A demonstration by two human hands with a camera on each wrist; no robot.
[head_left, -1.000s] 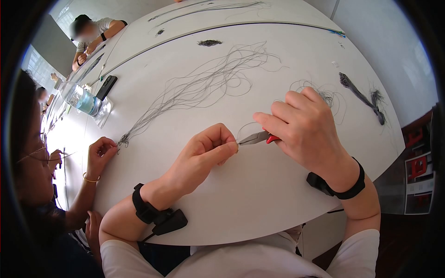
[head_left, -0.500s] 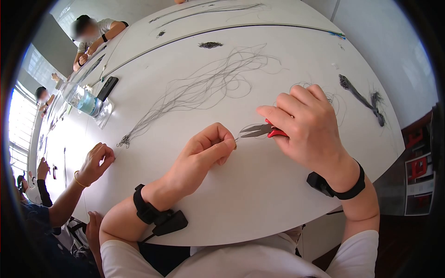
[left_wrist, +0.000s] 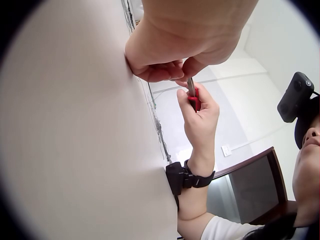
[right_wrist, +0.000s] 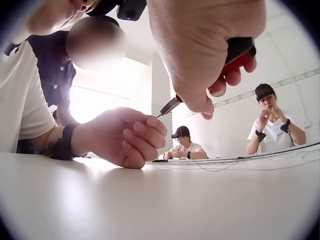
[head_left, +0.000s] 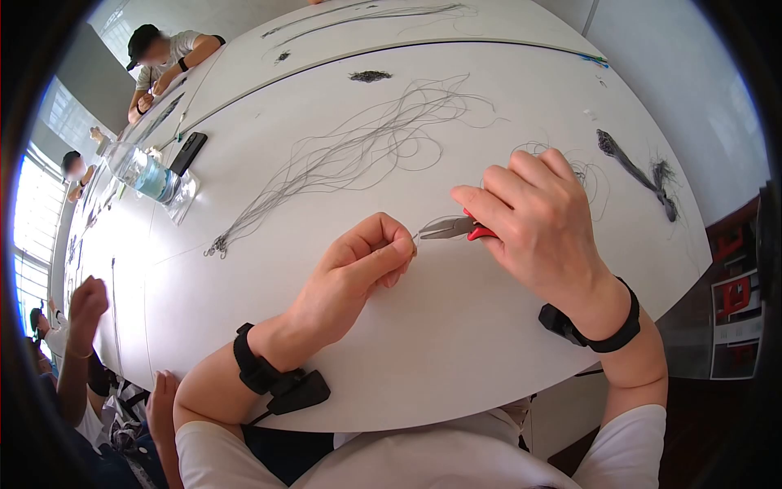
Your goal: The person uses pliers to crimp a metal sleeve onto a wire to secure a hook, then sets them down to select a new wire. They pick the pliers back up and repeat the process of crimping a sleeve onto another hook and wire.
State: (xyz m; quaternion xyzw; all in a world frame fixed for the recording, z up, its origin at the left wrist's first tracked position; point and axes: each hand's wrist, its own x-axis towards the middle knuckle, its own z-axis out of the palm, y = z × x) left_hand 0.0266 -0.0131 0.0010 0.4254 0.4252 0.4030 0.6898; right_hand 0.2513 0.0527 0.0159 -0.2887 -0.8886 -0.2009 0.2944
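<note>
Presently: one white table [head_left: 456,350], its near edge curving before the person. Pliers, one pair [head_left: 448,227], red-handled and grey-nosed, raised above the surface, inward of the middle of its near edge. Hands at work, two: the right hand [head_left: 542,228] grasps the pliers by the handles; the left hand [head_left: 358,262] pinches one fine wire [head_left: 417,236] between thumb and forefinger, the plier tips just beside those fingertips. Whether the tips bite the wire cannot be told. Black wrist straps, two, one per wrist. Long loose strands, one spread [head_left: 281,181], number uncountable, running slantwise from the left part of the surface toward its far edge, gathered into one small knot at the left end. Dark clump, one [head_left: 371,77], near the far edge. Dark bundle, one [head_left: 629,163], lying near the right edge. Loose coil, one [head_left: 599,183], partly hidden behind the right hand. Phone, one, black [head_left: 189,153], and bottle, one, clear with blue label [head_left: 148,175], side by side toward the far left corner.
</note>
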